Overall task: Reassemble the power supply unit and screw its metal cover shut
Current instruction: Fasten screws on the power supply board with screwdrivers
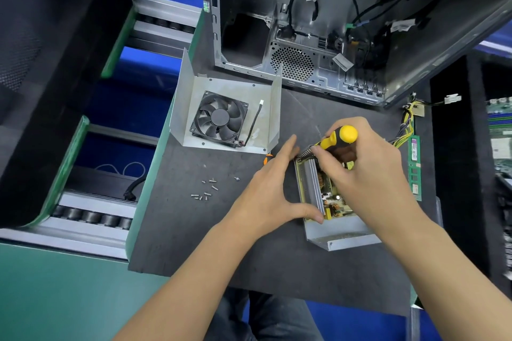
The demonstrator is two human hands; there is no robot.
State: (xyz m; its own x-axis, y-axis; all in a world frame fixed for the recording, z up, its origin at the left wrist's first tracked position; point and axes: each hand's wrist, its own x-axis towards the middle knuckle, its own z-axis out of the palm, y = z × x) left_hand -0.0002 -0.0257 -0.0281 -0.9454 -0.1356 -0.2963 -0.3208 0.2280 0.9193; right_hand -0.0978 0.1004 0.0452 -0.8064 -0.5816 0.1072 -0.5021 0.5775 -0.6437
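The open power supply base (336, 237) lies on the dark mat, its circuit board and silver heatsink exposed. My left hand (273, 188) steadies its left wall, fingers straight along the side and thumb at the near corner. My right hand (360, 171) grips a yellow-and-black screwdriver (342, 137) held upright over the board's far end; its tip is hidden. The metal cover (221, 86) lies apart at the back left, inside up, with a black fan (219, 119) mounted in it. Several loose screws (207, 189) lie on the mat left of my left hand.
An open computer case (318, 22) stands behind the work area. A green memory stick (414, 169) and yellow cables (407, 122) lie to the right of the supply. An orange tool tip (267, 159) peeks out by my left fingers. A roller conveyor (91, 216) runs along the left.
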